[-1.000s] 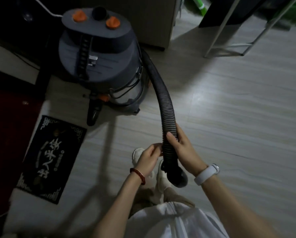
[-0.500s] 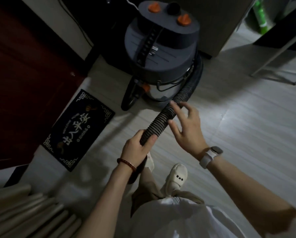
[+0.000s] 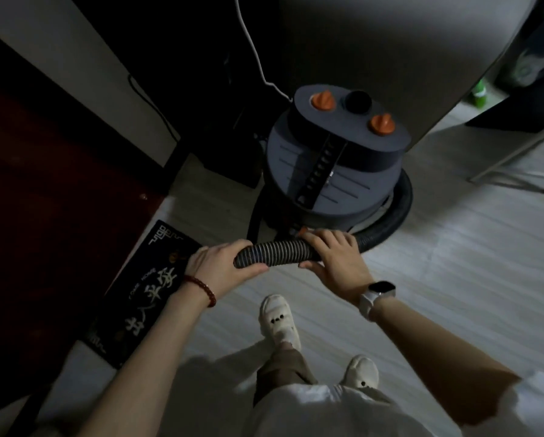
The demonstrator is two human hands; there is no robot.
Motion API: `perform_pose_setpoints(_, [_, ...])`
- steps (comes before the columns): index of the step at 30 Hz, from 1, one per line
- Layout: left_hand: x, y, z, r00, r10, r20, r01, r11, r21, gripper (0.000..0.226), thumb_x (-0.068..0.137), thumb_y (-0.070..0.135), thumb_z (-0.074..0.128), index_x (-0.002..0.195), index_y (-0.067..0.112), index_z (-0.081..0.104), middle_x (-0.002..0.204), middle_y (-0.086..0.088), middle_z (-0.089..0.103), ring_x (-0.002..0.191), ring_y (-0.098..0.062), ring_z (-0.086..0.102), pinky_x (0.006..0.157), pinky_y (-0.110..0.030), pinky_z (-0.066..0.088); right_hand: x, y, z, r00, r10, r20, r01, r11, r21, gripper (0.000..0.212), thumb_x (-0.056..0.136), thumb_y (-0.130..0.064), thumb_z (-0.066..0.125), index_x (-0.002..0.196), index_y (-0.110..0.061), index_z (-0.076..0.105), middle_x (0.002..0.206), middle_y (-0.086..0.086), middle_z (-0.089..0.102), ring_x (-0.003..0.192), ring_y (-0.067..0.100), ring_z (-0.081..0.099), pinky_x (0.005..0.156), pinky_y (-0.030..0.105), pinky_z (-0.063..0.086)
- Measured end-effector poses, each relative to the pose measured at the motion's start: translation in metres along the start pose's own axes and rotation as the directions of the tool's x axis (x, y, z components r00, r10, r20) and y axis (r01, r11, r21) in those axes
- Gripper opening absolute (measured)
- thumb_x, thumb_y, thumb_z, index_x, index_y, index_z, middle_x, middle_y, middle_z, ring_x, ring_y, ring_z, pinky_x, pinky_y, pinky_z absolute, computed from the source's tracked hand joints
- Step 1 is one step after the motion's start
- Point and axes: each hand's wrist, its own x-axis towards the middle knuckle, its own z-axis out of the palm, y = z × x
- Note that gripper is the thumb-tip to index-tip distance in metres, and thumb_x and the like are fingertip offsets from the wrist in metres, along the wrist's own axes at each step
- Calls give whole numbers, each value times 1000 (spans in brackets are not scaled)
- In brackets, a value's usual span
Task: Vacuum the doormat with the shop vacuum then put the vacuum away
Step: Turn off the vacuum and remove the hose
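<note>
Holding the ribbed hose level, the left hand is wrapped round its free end and the right hand clasps it just beside; the hose curves right behind the shop vacuum standing far on the pale floor, the doormat lying at near left

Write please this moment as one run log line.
left hand: grips hose end | right hand: grips hose | vacuum: upright on floor | doormat: under left arm
</note>
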Motion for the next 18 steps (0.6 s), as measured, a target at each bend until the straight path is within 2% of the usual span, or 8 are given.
perform_pose_setpoints(2, [30, -16, -11, 993, 85, 80, -101, 970, 220, 77, 65, 82, 30, 123, 34, 48, 116, 6, 62, 108, -16, 57, 91, -30, 32, 10, -3, 20, 998, 57, -9, -57, 998, -2, 53, 82, -52, 38, 123, -20, 49, 108, 6, 65, 96, 29, 64, 82, 46, 49])
perform_pose_setpoints(4, [54, -28, -11, 980, 127, 152, -175, 917, 360, 71, 72, 80, 33, 125, 35, 44, 117, 5, 60, 109, -15, 55, 93, -31, 28, 14, 0, 37, 994, 106, -3, -106, 994, 7, 50, 83, -48, 38, 124, -20, 45, 108, 7, 64, 95, 29, 63, 83, 45, 49])
perform_pose_setpoints(6, [80, -35, -11, 973, 165, 161, -219, 877, 427, 59, 80, 70, 40, 128, 35, 42, 117, 1, 58, 111, -18, 53, 96, -34, 26, 22, 1, 47, 980, 192, -43, -190, 981, 46, 48, 84, -44, 39, 122, -16, 50, 108, 10, 63, 96, 31, 62, 83, 46, 49])
perform_pose_setpoints(10, [128, -48, -9, 969, 157, 191, -229, 863, 450, 56, 85, 63, 41, 132, 33, 37, 123, -3, 53, 117, -21, 47, 101, -37, 23, 44, -2, 61, 932, 318, -173, -312, 948, 62, 38, 85, -33, 42, 113, -13, 59, 104, 11, 64, 93, 32, 62, 80, 46, 49])
perform_pose_setpoints(12, [147, -57, -3, 961, 163, 225, -256, 836, 486, 56, 87, 60, 39, 135, 32, 33, 126, -3, 50, 120, -21, 45, 102, -38, 23, 45, 4, 75, 919, 308, -245, -316, 949, 9, 34, 84, -25, 54, 117, -16, 54, 105, 12, 64, 97, 32, 59, 79, 46, 49])
perform_pose_setpoints(13, [155, -61, 0, 956, 177, 234, -275, 823, 498, 56, 88, 59, 38, 136, 31, 32, 128, -3, 49, 121, -21, 44, 102, -38, 23, 42, 8, 82, 922, 287, -262, -305, 952, -31, 41, 81, -21, 61, 121, -17, 51, 107, 13, 64, 101, 32, 55, 81, 47, 48])
perform_pose_setpoints(17, [181, -68, 10, 956, 230, 183, -291, 831, 475, 52, 91, 53, 36, 136, 28, 31, 130, -3, 48, 124, -21, 42, 104, -39, 21, 31, 24, 101, 957, 156, -244, -218, 943, -253, 53, 83, -20, 46, 135, -21, 38, 122, 15, 59, 117, 32, 49, 98, 50, 38])
perform_pose_setpoints(18, [186, -69, 14, 958, 231, 172, -286, 837, 466, 51, 92, 52, 36, 136, 27, 31, 132, -2, 47, 125, -21, 41, 106, -40, 20, 32, 26, 103, 960, 149, -236, -216, 933, -289, 55, 82, -19, 48, 136, -20, 37, 124, 14, 58, 119, 33, 49, 100, 52, 36])
